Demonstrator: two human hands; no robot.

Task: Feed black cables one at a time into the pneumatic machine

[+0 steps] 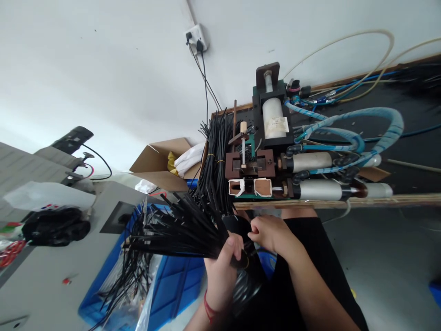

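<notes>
Blue crate point(172, 285) low left, loose black strips spilling over its rim. Left hand point(222, 271) is wrapped tight around a bundle of black strips point(179, 230), fist closed near the banded end, free ends fanning left over the crate. Right hand point(267, 234) sits just beside it, thumb and forefinger pinched on the bundle's end near the band. More tied bundles point(215, 161) lean on the bench edge above. Pneumatic jig point(262, 161) with blue hoses point(344, 133) on the right. My read: keep the fist firm so strips don't slide, square the ends up, work close to the band.
</notes>
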